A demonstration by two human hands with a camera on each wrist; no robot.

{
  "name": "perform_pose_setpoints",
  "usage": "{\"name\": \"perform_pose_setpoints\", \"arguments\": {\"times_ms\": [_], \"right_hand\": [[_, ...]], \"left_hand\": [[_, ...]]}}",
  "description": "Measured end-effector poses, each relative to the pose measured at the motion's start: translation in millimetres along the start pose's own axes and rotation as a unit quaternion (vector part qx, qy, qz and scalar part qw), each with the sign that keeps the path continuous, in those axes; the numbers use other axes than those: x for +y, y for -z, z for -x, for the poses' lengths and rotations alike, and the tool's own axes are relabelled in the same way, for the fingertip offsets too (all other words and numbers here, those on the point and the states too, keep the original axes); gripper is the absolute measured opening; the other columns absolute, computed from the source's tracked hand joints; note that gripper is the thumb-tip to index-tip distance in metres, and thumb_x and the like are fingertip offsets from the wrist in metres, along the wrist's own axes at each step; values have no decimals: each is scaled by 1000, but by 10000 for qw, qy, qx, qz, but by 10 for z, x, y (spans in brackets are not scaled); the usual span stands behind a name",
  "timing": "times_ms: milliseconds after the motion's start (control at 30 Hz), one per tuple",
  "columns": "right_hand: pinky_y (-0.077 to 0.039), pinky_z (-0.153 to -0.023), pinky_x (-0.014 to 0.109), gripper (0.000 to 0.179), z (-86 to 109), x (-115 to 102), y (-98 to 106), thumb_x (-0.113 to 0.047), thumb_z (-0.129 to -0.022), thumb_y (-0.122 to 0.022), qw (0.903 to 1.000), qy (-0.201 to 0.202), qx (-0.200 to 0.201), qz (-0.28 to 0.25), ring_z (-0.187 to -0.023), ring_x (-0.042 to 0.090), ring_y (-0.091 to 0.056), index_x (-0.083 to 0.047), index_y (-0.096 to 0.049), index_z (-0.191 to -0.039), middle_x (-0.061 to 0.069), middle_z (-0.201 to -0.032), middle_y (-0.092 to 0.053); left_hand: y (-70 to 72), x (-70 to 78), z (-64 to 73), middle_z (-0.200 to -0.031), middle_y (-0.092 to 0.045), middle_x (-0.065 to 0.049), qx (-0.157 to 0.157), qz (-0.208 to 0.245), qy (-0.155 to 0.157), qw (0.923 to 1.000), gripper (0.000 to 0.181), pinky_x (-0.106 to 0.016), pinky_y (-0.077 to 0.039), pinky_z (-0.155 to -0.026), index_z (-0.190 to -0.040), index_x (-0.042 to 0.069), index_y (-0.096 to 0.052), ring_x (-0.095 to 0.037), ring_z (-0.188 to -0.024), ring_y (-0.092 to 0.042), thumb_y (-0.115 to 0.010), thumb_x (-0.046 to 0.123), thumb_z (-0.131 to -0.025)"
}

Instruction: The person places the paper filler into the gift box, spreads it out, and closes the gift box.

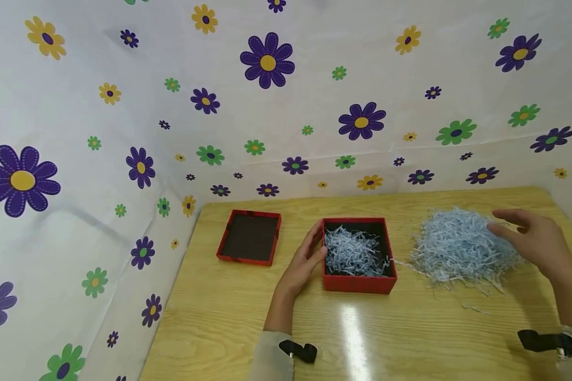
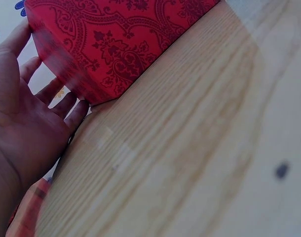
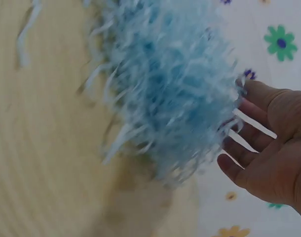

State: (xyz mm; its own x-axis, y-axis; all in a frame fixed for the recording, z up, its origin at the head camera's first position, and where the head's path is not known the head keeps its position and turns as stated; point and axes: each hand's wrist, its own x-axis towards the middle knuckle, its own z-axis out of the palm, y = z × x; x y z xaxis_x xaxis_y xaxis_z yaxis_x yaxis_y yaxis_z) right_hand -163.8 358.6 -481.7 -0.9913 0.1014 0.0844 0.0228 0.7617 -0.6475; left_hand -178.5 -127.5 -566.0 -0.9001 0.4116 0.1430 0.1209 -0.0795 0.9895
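Note:
A red patterned box (image 1: 359, 284) with a dark inside stands on the table, partly filled with light blue shredded paper (image 1: 350, 251). My left hand (image 1: 302, 264) rests against the box's left wall, fingers stretched along it and thumb at its near left edge. In the left wrist view, the fingertips touch the red side (image 2: 121, 54). To the right lies a loose heap of blue shredded paper (image 1: 462, 246). Over the heap's right edge is my right hand (image 1: 536, 241), fingers spread and loosely bent. The right wrist view has its fingertips right beside the shreds (image 3: 175, 89).
A shallow red lid (image 1: 249, 238), dark inside, lies left of the box. Stray shreds (image 1: 476, 309) lie on the wooden table (image 1: 209, 323) near the heap. A flower-patterned white sheet (image 1: 305, 143) hangs along the table's back and left side.

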Motion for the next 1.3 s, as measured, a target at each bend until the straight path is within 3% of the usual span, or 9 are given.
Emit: {"name": "perform_pose_setpoints", "arguments": {"times_ms": [133, 233, 300, 400, 500, 867, 1000, 1100, 1300], "right_hand": [[-31, -105, 82, 67, 37, 260, -58, -36, -111, -56, 9986, -260, -333, -309, -137, 72, -29, 9, -38, -157, 46, -157, -29], [-44, -95, 78, 61, 55, 363, -128, -30, -110, -58, 9988, -316, -325, -168, -130, 71, -38, 11, -42, -153, 48, -151, -35], [-56, -78, 66, 51, 54, 390, -173, -22, -108, -62, 9995, -264, -150, 104, -117, 65, -51, 12, -51, -146, 46, -139, -48], [-54, -59, 39, 37, 54, 393, -215, -11, -105, -65, 9990, -183, 165, 376, -96, 52, -59, 14, -59, -132, 41, -119, -60], [-44, -52, 23, 33, 75, 344, -197, -10, -105, -64, 9983, -236, 374, 373, -92, 47, -60, 14, -62, -128, 39, -113, -63], [-35, -53, 9, 33, 94, -135, 201, -13, -109, -59, 9934, -183, 1115, 189, -92, 36, -58, 12, -62, -131, 36, -118, -59], [-34, -55, 10, 29, 82, -306, 343, -10, -109, -58, 9890, -34, 1478, -69, -82, 0, -52, 9, -64, -129, -2, -100, -63], [-34, -60, 6, 18, 66, -414, 432, -7, -107, -60, 9838, 144, 1764, -301, -76, -15, -40, -3, -70, -122, -33, -87, -46], [-32, -71, 1, 46, 39, -610, 618, -6, -106, -61, 9769, 303, 1977, -755, -83, -14, -41, -52, -57, -107, -39, -93, -44]], "left_hand": [[-4, 7, 15, -173, -25, 6, 6, 23, 22, 10000, 65, -47, -31, -126, -168, 40, -26, -21, -160, -24, -57, 33, -111], [-10, 5, 22, -173, -25, 5, 11, 27, 33, 10000, 66, -48, -30, -127, -168, 38, -26, -22, -160, -24, -58, 33, -111], [-15, 5, 22, -173, -26, 5, 18, 44, 22, 10000, 65, -48, -29, -127, -168, 37, -26, -23, -160, -24, -57, 32, -111], [-24, 6, 15, -173, -26, 6, 27, 55, 20, 10000, 65, -48, -29, -127, -168, 38, -26, -21, -160, -25, -57, 30, -111], [-30, 8, 10, -173, -27, 7, 15, 49, 30, 10000, 65, -47, -30, -127, -167, 40, -26, -20, -160, -25, -57, 29, -111], [-3, 11, -6, -173, -26, 4, 18, 28, -4, 10000, 64, -47, -32, -126, -168, 38, -27, -23, -160, -25, -57, 30, -111], [1, 8, 3, -173, -25, 7, -2, -17, 31, 10000, 65, -46, -32, -126, -167, 41, -26, -21, -160, -24, -56, 30, -111], [1, 17, 8, -173, -25, 9, -9, -46, 48, 10000, 65, -45, -31, -126, -167, 43, -25, -19, -160, -24, -56, 31, -111], [-5, 39, 12, -174, -23, 7, -3, -50, 26, 10000, 65, -46, -31, -126, -168, 40, -25, -21, -161, -23, -56, 30, -112]]}}
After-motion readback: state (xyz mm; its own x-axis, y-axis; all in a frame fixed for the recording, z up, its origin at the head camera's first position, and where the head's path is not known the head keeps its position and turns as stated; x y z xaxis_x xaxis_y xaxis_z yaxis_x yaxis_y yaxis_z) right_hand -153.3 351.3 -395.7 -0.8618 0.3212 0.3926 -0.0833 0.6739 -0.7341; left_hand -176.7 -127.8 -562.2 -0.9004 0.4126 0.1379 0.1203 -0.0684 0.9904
